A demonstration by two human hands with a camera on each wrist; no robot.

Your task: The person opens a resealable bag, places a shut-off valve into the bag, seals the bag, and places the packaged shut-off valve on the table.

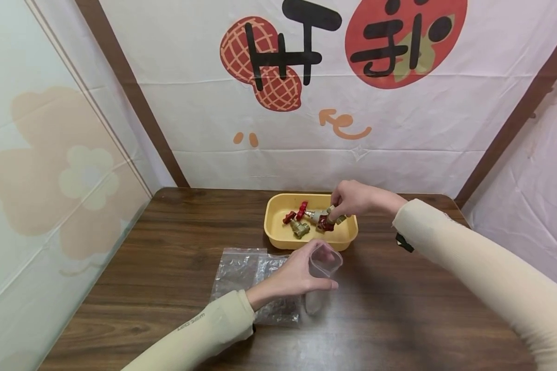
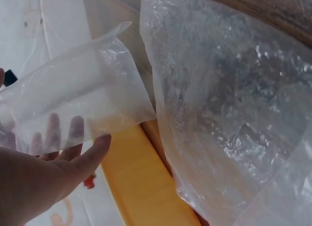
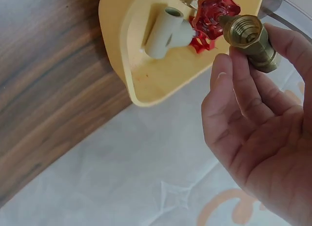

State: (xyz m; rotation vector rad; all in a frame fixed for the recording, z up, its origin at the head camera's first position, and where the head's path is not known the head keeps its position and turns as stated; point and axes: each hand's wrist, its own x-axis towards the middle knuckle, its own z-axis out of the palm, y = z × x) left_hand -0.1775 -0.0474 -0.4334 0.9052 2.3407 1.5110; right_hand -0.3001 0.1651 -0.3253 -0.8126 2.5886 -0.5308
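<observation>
In the head view my left hand holds a clear plastic bag upright by its mouth, which gapes between thumb and fingers. The left wrist view shows fingers through the film of this bag. Over the right end of a yellow bin, my right hand grips a brass valve with a red handwheel. Its threaded opening faces the right wrist camera. Another brass valve and a white valve, both with red handwheels, lie in the bin.
More clear zip bags lie flat on the brown wooden table, left of and under my left forearm. A printed cloth wall rises behind the table's far edge, and another cloth wall stands at the left.
</observation>
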